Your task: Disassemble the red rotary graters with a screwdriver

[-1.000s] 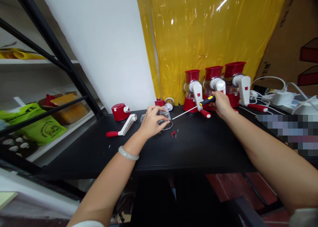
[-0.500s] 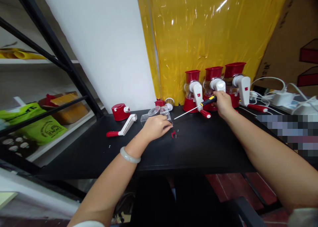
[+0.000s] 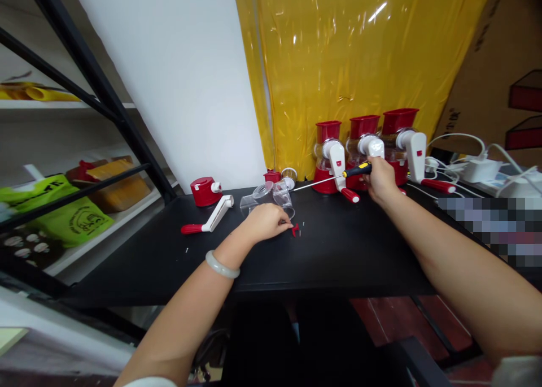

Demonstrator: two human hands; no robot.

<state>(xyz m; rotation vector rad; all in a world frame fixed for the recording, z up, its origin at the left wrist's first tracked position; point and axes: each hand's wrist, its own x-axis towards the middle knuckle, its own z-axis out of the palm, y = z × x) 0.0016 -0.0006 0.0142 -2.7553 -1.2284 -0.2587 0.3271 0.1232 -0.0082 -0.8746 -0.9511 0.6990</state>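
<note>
My right hand [image 3: 381, 179] is closed around the yellow-and-black handle of a screwdriver [image 3: 354, 170], whose long shaft points left over the table. The screwdriver's tip is by a clear plastic housing [image 3: 263, 191] that lies on the black table. In front of this housing, my left hand [image 3: 266, 222] is low over the tabletop, fingertips pinched at the edge of a small red plastic piece [image 3: 295, 229]. Tiny screws [image 3: 303, 224] lie just right of that piece. A white crank handle with red grip [image 3: 218, 213] and a red base [image 3: 205, 191] lie to the left.
Three assembled red-and-white rotary graters [image 3: 328, 155] stand at the back right. Behind the housing are a small red part [image 3: 271, 175] and a grater drum [image 3: 288, 177]. White cables and adapters [image 3: 483, 166] lie at far right; a black metal shelf frame [image 3: 101, 93] rises left.
My left hand has moved off the clear housing, toward me, to the small red piece, which has turned slightly. The screwdriver tip has risen a little and shifted left.
</note>
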